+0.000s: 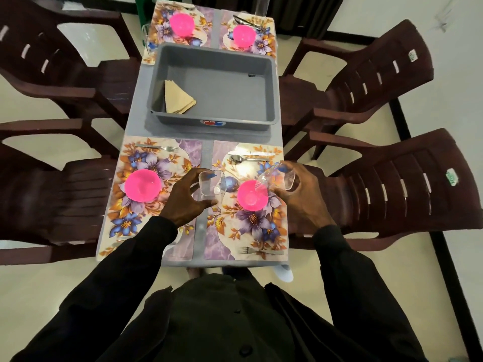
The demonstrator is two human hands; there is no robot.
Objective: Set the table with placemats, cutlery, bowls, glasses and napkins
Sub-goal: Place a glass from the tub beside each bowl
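Glasses were the step in hand. The left hand point(187, 198) had fingers and thumb curled round an upright glass point(212, 184), and the right hand point(303, 202) gripped a tilted glass point(278, 176) by its wall. Both glasses were up at the fingertips, one on either side of the near pink bowl point(252, 195), which sat between the two hands on the right placemat point(261, 226). A second pink bowl point(142, 185) lay on the outer side of the left hand, on the left placemat point(130, 220). A spoon point(236, 159) and knife point(258, 153) lay just beyond the right hand.

Judging by this, the two near settings already had mats, bowls and cutlery, so the next move likely called for righting the tilted glass and standing each one on a bare patch of its own mat, clear of bowl and cutlery. Napkins looked to be next: a folded stack of napkins point(177, 97) waited in the grey tub point(271, 74), well beyond both hands.

Whether the upright glass already touched the table could not be told, since clear walls over a busy floral print blurred its base. Which end of the tilted glass faced the bowl was also unclear. The left sleeve point(146, 246) covered the near edge of the left mat, so any cutlery there was hidden. The far glass point(262, 5) was cut off by the picture's top edge.
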